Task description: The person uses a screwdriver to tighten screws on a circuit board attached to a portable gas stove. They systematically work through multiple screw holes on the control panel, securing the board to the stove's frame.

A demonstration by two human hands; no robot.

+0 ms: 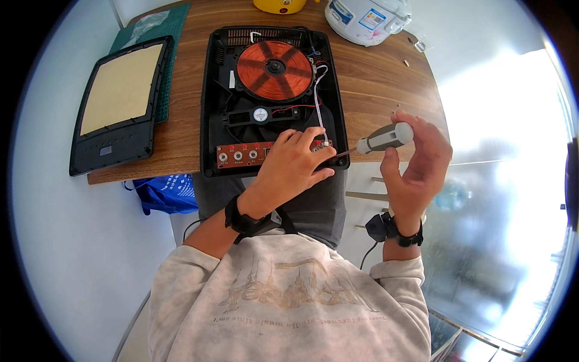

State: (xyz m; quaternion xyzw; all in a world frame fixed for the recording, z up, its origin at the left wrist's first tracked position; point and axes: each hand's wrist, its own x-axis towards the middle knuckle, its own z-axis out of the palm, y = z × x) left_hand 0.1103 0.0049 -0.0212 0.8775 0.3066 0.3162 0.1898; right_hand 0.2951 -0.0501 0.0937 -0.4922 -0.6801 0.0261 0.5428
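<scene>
An opened induction cooker base, a black housing (205, 120), lies in front of me with its round copper coil (257, 67) exposed. Along the near side runs a narrow reddish-brown circuit board (245, 149) with round metal-topped buttons. My left hand (289, 160) bends over the board's right part, fingers curled and closed on it; the covered part is hidden. My right hand (419, 163) is closed on the grey and white handle of a screwdriver (381, 139). Its shaft slants left to the board's right end, beside my left index finger, which hides the tip.
The cooker's black-framed top panel (114, 148) rests at the left, partly on a green cutting mat (164, 84). A white rice cooker (365, 24) and a yellow appliance (280, 5) stand at the back. Small bits lie on the wooden table (386, 78) at right. A blue bag (172, 194) hangs below.
</scene>
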